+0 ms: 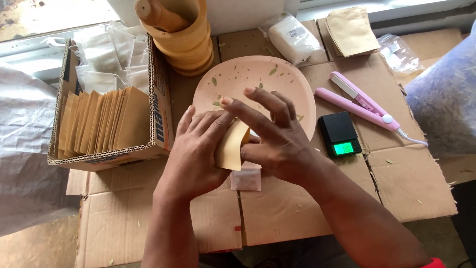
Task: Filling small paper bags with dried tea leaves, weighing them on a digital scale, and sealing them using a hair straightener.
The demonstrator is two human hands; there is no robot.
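Both hands pinch a flat kraft-paper pouch [231, 147] above the pale pink plate [233, 79]: left hand [196, 156] grips its side, right hand [270, 136] its top edge. The smooth tan pouch's long axis tilts up-right, away from the person.

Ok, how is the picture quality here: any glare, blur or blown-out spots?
Head view: daylight blows out the window sill at the top; both hands and the tan envelope are sharp; the small scale has a glowing green screen; shadows are soft.
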